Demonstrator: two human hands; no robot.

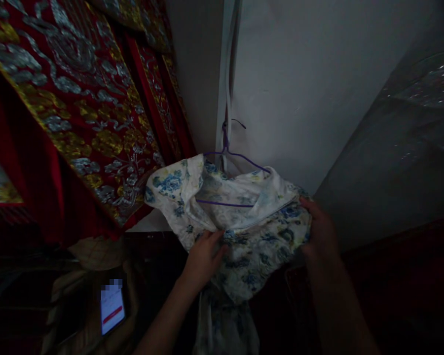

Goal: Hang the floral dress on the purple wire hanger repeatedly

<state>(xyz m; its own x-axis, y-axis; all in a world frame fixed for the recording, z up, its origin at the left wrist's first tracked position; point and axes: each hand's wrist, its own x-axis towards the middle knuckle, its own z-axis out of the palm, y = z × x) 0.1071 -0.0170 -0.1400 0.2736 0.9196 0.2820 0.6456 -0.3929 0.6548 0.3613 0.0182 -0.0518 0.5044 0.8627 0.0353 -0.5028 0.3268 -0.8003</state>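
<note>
A white shirt with blue flowers [259, 256] hangs by its shoulders on a thin purple hanger [240, 155], its neckline gaping and its lower part falling into shadow. The hanger's hook is caught at a pale upright pipe or cord along the wall corner. My left hand [206, 256] pinches the front edge of the shirt just below the collar, fingers closed on the cloth. With my right hand [320, 229] I grip the sleeve at the shirt's right side, thumb on top; the other fingers are partly hidden behind the fabric.
Red cloth with gold and silver embroidery [96, 98] hangs close on the left. A pale wall panel [299, 84] stands behind the hanger, and shiny clear plastic [429, 93] covers something at right. A lit phone [112, 308] shows at lower left among dark, unclear shapes.
</note>
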